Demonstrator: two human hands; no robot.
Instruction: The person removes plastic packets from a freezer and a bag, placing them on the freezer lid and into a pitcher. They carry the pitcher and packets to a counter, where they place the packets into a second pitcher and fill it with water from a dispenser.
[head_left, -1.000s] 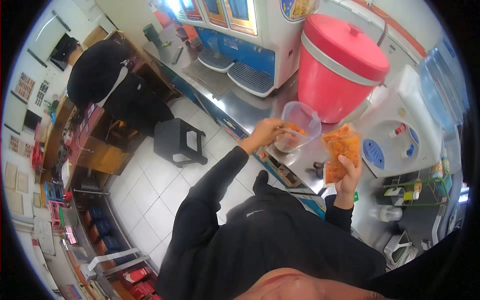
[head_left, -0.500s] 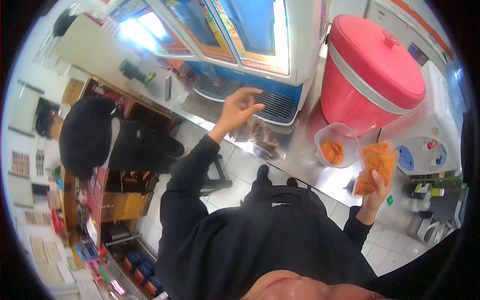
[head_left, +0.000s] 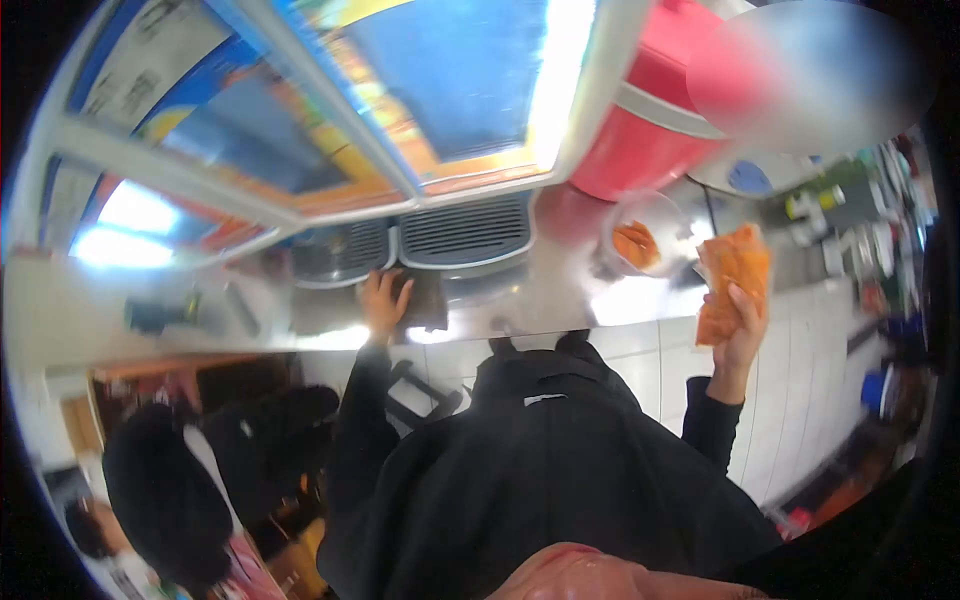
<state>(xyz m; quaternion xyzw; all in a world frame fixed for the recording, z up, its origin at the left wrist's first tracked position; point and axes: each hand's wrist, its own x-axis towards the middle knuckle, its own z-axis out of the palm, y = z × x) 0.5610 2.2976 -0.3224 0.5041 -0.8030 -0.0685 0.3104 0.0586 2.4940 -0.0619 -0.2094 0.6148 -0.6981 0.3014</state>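
The right hand [head_left: 742,335] has its grip clamped on a clear bag [head_left: 732,280] of orange snack, held upright over the front edge of the worktop [head_left: 560,300]. Just beside it, a clear plastic cup [head_left: 672,225] stands before the red cooler [head_left: 635,140], with some orange pieces inside. The left hand [head_left: 382,300] lies on a dark flat pad [head_left: 428,300] near the front edge. Whether its grip is closed, I cannot tell.
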